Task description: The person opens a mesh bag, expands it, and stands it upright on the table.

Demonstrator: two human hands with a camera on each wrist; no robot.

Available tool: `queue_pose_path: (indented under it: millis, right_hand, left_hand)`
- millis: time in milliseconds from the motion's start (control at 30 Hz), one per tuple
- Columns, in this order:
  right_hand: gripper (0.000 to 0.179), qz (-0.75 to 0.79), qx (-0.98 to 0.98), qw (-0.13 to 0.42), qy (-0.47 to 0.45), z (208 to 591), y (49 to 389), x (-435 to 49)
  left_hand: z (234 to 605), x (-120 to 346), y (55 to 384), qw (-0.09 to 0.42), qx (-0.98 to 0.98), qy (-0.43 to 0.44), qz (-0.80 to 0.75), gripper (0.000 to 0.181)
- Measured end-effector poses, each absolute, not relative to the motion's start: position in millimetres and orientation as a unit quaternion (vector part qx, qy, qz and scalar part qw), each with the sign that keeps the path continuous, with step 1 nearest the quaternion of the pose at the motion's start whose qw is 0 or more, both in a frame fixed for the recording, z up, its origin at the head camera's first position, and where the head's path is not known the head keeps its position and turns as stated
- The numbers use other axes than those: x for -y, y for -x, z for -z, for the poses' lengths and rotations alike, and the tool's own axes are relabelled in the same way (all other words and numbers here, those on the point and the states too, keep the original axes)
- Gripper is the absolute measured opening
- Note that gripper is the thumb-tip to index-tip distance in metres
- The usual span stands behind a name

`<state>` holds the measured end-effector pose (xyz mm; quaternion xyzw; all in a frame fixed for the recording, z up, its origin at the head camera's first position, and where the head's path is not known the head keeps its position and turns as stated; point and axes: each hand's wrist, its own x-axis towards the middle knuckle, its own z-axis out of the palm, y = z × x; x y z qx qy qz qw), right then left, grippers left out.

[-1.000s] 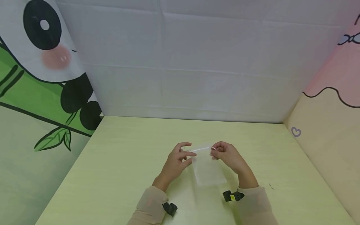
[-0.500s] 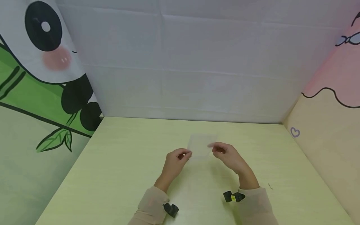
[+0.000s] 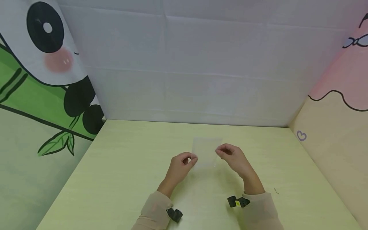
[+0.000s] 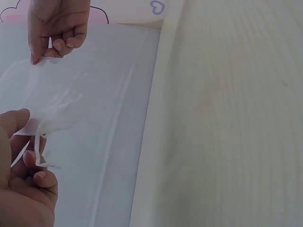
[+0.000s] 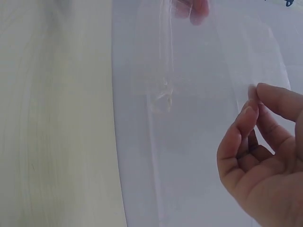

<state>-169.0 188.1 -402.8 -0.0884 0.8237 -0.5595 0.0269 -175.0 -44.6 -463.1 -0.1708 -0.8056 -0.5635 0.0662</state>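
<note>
A clear, thin plastic bag is stretched between both hands above the table. My left hand pinches its left edge between thumb and index finger. At the opposite edge, my right hand pinches it with thumb and fingertip. Creases and glare run across the plastic in the left wrist view, where a narrow whitish strip hangs by the left fingers. In the right wrist view, the bag's film spans from the right thumb and index finger toward the left fingertips at the top.
The pale yellow table extends under both arms. A white sheet closes off the back. Printed panels stand at the left and right. A small dark mark shows right of the right forearm.
The bag hung below the hands a second ago; it has been turned over and now extends upward from them. The left fingers have closed on its edge, and the right hand has regripped its side.
</note>
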Motion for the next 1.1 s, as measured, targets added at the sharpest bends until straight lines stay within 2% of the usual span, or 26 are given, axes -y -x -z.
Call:
queue_pose_path:
  millis: [333,800,1100]
  right_hand:
    - [0.014,0.553,-0.827,0.033,0.094,404,169,-190]
    - [0.016,0.539,-0.834,0.04,0.111,404,166,-189]
    - [0.013,0.522,-0.843,0.044,0.119,406,165,-190]
  left_hand:
    - [447,42,179,0.11,0.781,0.178,0.588,0.02]
    - [429,37,183,0.129,0.762,0.162,0.614,0.018]
    - [393,37,161,0.141,0.756,0.16,0.619,0.011]
